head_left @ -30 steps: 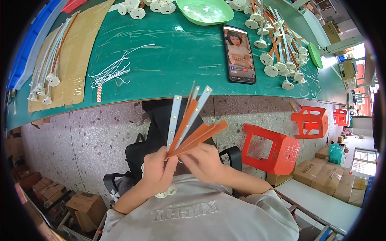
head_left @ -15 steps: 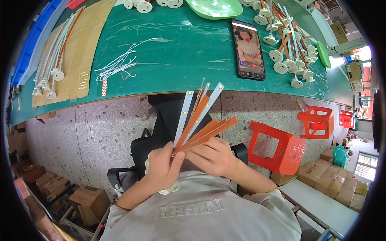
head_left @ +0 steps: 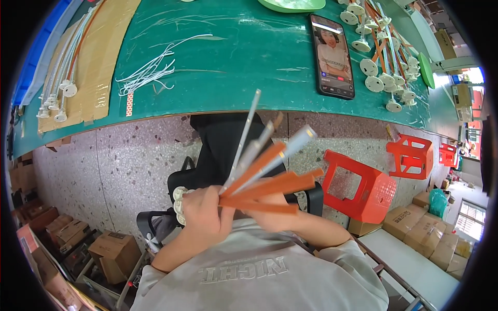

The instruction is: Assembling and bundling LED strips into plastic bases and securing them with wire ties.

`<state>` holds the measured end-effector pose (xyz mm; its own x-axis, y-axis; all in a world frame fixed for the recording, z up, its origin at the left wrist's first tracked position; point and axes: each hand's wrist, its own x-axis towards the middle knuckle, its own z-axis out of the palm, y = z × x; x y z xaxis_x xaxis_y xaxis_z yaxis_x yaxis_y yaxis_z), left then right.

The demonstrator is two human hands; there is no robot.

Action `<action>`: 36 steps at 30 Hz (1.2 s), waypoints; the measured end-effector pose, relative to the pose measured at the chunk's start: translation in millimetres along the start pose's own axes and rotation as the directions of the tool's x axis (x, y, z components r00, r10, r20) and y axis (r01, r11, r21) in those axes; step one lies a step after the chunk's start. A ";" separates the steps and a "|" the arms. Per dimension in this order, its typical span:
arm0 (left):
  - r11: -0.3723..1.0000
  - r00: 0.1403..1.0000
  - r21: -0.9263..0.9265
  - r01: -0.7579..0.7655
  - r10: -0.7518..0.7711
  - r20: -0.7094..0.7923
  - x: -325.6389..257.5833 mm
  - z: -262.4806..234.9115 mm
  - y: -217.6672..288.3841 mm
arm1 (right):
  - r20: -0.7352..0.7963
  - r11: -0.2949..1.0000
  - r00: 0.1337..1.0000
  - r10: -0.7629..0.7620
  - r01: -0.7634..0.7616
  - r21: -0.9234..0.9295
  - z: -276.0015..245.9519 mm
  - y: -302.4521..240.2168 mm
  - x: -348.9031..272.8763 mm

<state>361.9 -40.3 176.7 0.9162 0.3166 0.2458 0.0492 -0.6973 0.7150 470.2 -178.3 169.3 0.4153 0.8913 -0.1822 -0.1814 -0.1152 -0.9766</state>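
A fanned bundle of LED strips (head_left: 262,165) rises from my left hand (head_left: 205,215), which is closed around its lower end. Some strips are pale with small yellow LEDs; others show an orange back. Several white round end pieces (head_left: 179,199) stick out on the outer side of that hand; my palm hides how they join the strips. My right hand (head_left: 271,216) is close behind the orange strips, which cross in front of it. Its fingers are mostly covered and blurred. Both hands are above my lap, short of the green table (head_left: 233,78).
A phone (head_left: 333,57) lies on the table beside a pile of strips with white round ends (head_left: 388,79). Thin white strips (head_left: 148,75) lie at left, near cardboard (head_left: 96,106) bearing more strips. A green tray (head_left: 293,6) stands at the back; a red stool (head_left: 363,187) is at right.
The strips have fanned wider, with orange ones tilting right and down across my right hand. The white round ends shifted left and up beside my left hand. The view has shifted slightly.
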 end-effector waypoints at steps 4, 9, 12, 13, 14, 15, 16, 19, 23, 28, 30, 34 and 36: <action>0.991 0.989 0.052 -0.125 0.128 -0.072 8.1 -1.5 4.2 | 0.224 0.571 0.959 0.172 -0.283 0.770 -6.7 17.2 -0.4; 0.999 0.999 0.036 -0.039 0.040 -0.021 11.1 -7.9 2.5 | -0.077 0.965 0.986 -0.150 0.163 0.203 -5.7 15.7 9.3; 1.000 1.000 0.002 -0.013 0.013 -0.006 10.5 -11.6 0.6 | -0.025 0.698 0.828 -0.561 0.456 -0.553 -3.1 -0.6 11.4; 1.000 1.000 0.003 -0.019 0.019 -0.011 11.1 -11.6 0.3 | 0.018 0.716 0.872 -0.489 0.413 -0.563 -5.8 1.0 11.2; 1.000 1.000 -0.025 -0.003 0.003 0.005 11.8 -11.4 0.0 | 0.059 0.730 0.909 -0.413 0.369 -0.575 -8.7 1.1 11.8; 0.998 1.000 -0.053 0.016 -0.015 0.023 11.2 -10.9 -0.5 | 0.062 0.727 0.907 -0.416 0.373 -0.577 -10.7 -0.3 12.3; 0.999 1.000 -0.051 0.013 -0.013 0.018 10.2 -10.3 -1.2 | 0.136 0.587 0.867 -0.479 0.431 -0.685 -12.4 -2.6 13.0; 0.998 0.999 -0.042 0.039 -0.038 0.027 7.7 -10.4 -4.0 | 0.206 0.404 0.777 -0.595 0.510 -0.759 -12.5 -8.0 18.5; 0.997 0.997 -0.055 0.063 -0.060 0.056 4.4 -10.9 -5.4 | 0.258 0.392 0.777 -0.574 0.538 -0.746 -10.4 -2.9 18.3; 0.993 0.998 0.106 -0.043 0.048 -0.047 6.2 -11.0 -4.5 | 0.093 0.826 0.932 -0.349 0.353 -0.439 -0.6 0.7 20.1; 0.990 0.994 0.124 -0.072 0.082 -0.072 3.9 -10.7 -5.2 | 0.041 0.948 0.968 -0.246 0.249 -0.199 0.7 4.7 22.4; 0.996 0.996 0.051 -0.069 0.072 -0.062 -4.1 -8.0 -9.6 | 0.006 0.999 1.000 0.003 -0.003 -0.035 8.1 23.2 14.6; 0.999 0.999 0.010 0.045 -0.046 0.016 -8.1 -10.0 -14.4 | 0.008 0.990 0.991 0.131 -0.131 0.055 11.2 25.5 14.6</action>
<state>349.8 -26.4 171.0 0.9191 0.3380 0.2026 0.0947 -0.6885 0.7190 461.7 -163.3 143.0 0.3810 0.8719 -0.3077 -0.2831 -0.2068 -0.9365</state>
